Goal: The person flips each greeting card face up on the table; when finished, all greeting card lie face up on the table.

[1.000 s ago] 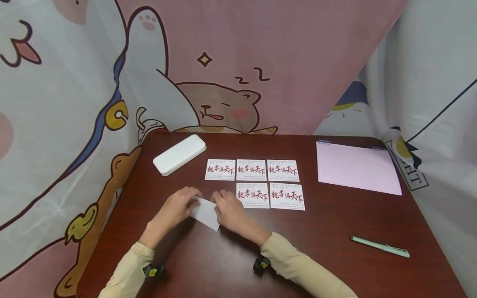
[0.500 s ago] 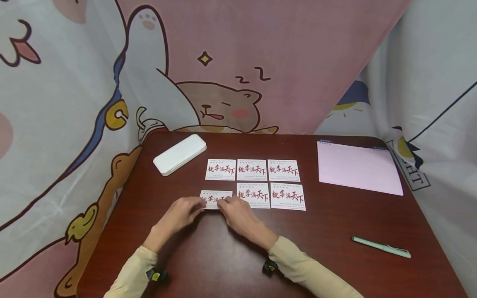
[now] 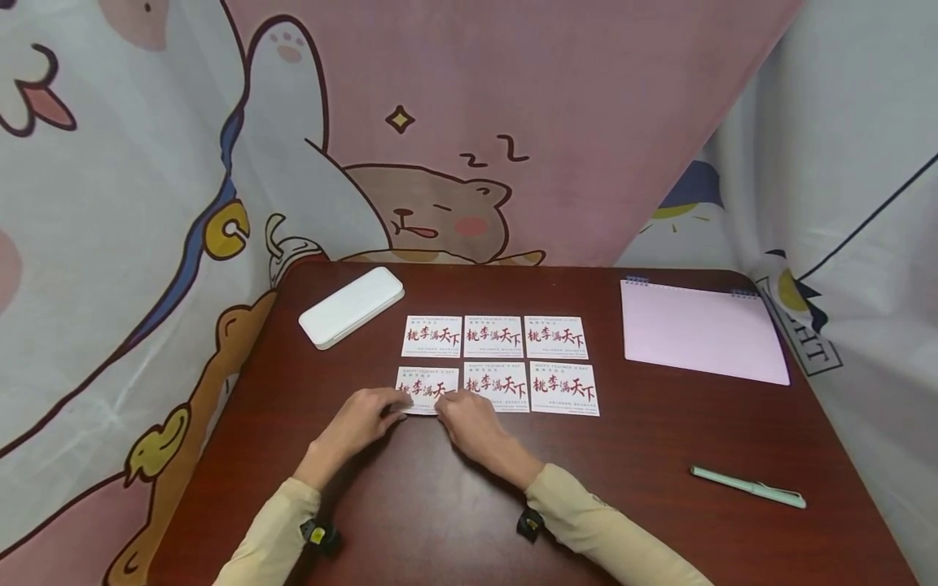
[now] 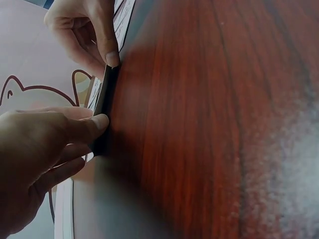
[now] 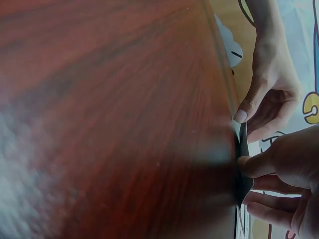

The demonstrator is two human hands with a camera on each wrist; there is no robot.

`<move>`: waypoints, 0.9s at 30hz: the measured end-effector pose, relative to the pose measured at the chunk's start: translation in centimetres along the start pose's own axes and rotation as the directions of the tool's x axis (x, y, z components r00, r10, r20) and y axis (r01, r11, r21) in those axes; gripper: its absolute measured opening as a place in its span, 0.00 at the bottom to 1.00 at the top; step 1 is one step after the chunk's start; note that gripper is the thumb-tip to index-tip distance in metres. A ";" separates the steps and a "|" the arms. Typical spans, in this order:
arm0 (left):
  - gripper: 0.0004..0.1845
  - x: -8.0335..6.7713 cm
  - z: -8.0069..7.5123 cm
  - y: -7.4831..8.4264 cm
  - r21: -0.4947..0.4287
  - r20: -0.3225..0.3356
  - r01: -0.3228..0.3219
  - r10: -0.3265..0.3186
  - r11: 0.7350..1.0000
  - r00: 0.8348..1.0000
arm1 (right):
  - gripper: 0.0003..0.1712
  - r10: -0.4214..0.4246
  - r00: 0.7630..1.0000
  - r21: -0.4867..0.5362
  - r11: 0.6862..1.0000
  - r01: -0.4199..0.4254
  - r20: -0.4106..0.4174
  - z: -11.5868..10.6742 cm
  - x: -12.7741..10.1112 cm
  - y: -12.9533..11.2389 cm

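Hands (image 3: 418, 415), card (image 3: 427, 389) now squarer in its row.

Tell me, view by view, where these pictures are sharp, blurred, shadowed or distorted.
Head view: evenly lit and sharp, the cards' print legible, edges bowed by the wide lens. Left wrist view: left hand fairly sharp, the table smeared and washed out at lower right, the card edge in shadow. Right wrist view: right hand clear, wood blurred with pale glare at lower left.

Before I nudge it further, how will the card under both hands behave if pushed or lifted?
The card lies flat and looks thin, so it probably slides easily on the smooth table. It likely bends if lifted by one edge. Both hands, left hand and right hand, pinch its near edge; prying it up flat may be fiddly.
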State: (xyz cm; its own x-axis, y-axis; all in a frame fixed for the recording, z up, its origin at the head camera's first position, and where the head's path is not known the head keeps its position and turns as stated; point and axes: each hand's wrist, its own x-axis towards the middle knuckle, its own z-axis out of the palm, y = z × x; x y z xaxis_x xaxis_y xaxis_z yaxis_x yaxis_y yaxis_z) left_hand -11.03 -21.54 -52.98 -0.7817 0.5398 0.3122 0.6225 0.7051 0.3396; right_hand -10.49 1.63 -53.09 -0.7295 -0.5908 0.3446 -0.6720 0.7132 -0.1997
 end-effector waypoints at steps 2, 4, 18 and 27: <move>0.11 0.2 0.1 -0.1 0.005 0.000 -0.005 0.005 1.000 1.000 | 0.10 0.007 1.000 -0.001 1.000 -0.007 0.002 0.1 0.1 0.2; 0.11 0.3 0.2 -0.2 0.011 -0.001 -0.014 0.014 1.000 1.000 | 0.10 0.014 1.000 0.001 1.000 -0.014 0.005 0.1 0.1 0.3; 0.10 0.4 0.6 -0.5 -0.007 -0.028 -0.003 0.003 1.000 1.000 | 0.09 -0.004 0.999 0.005 1.000 0.004 -0.040 0.7 0.3 0.7; 0.16 -0.1 0.5 0.0 0.024 -0.040 -0.011 0.012 1.000 0.999 | 0.06 -0.002 0.999 0.049 0.999 0.004 -0.042 0.7 -0.2 0.5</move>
